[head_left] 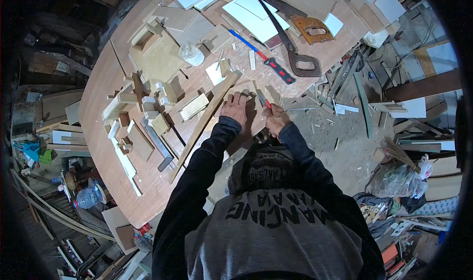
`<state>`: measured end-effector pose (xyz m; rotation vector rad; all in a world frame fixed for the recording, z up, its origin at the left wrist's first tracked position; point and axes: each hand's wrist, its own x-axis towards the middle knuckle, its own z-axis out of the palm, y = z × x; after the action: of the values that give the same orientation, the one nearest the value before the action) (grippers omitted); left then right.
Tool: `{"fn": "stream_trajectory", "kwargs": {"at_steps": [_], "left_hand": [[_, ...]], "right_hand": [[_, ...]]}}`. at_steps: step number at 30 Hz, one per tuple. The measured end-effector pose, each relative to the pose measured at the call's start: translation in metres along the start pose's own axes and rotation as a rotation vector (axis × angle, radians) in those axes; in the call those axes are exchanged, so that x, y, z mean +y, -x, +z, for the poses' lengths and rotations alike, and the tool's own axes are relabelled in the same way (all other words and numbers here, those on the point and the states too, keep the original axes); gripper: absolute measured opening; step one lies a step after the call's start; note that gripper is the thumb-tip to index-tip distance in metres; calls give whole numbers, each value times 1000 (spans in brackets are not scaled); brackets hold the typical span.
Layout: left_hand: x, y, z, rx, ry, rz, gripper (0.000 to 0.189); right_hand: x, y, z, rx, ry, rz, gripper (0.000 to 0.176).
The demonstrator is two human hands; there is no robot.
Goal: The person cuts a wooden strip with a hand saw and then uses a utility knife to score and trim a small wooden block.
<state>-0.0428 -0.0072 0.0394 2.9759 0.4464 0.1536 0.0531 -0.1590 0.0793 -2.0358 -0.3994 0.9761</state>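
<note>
My left hand point(234, 108) presses down near the table edge, its fingers bent over a piece of wood point(252, 87). Just to its right, my right hand point(277, 121) is closed around a red-handled tool point(266, 103), whose working end I cannot make out. A long wooden strip point(209, 113) lies slantwise beside my left hand. Farther up the table are a hacksaw-like tool with a blue bar and red-black grip point(280, 70), and a handsaw with a dark handle point(304, 64).
Another saw with an orange wooden handle point(311, 29) lies behind. A clear plastic cup point(191, 54), a metal square point(156, 144) and several small wooden assemblies point(120, 104) cover the table point(106, 191). Offcuts and a bundled broom point(396, 152) litter the floor at right.
</note>
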Motion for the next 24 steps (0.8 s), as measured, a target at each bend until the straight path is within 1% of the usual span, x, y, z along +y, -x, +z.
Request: {"fn": "stream_trajectory", "kwargs": {"at_steps": [1,2,4,5,6,8,9,11,12,14,15,17,18,20,21,23,24], "left_hand": [[1,-1,-3,-7,-3,-3,36],[2,-1,-4,-15,-6,-6,36],[1,-2,-4,-16,-12,-9,36],[0,-1,-3,-20,-18,-17,36],[0,-1,-4,-19,-18,-18,36],[2,-2,-6,-28,-20,-16,35],[3,-2,-9,-29,-18,-17,35],[3,-3,-14,-40,18,-14,34],[4,-3,-16,-42,19,-16,34],[4,-4,-18,-85,61,-44,35],[4,-4,-17,-87,64,-43,35],[2,-3,-15,-68,66,-34,37],[2,-3,-15,-70,67,-36,37],[0,-4,-15,-76,77,-27,40],[0,-3,-12,-81,79,-28,40],[-1,-3,-8,-70,81,-19,40],[-1,-3,-9,-68,81,-24,40]], "right_hand": [[32,-13,24,534,353,-677,24],[44,-17,30,538,353,-673,24],[54,-20,34,361,772,-632,27],[-8,9,16,130,656,-180,26],[-19,17,8,129,656,-181,26],[-27,24,0,86,594,-267,27],[-19,20,3,84,595,-266,27],[14,3,17,182,705,-513,29],[29,-5,23,179,706,-512,29],[49,-15,32,424,818,-742,30],[35,-8,25,422,819,-739,30],[-23,20,0,83,630,-331,30],[-41,24,-7,80,631,-330,30],[-65,22,-14,-211,686,-58,34],[-56,16,-9,-216,685,-54,34],[-28,0,6,-143,725,-36,36],[-28,-3,8,-145,728,-40,36]]}}
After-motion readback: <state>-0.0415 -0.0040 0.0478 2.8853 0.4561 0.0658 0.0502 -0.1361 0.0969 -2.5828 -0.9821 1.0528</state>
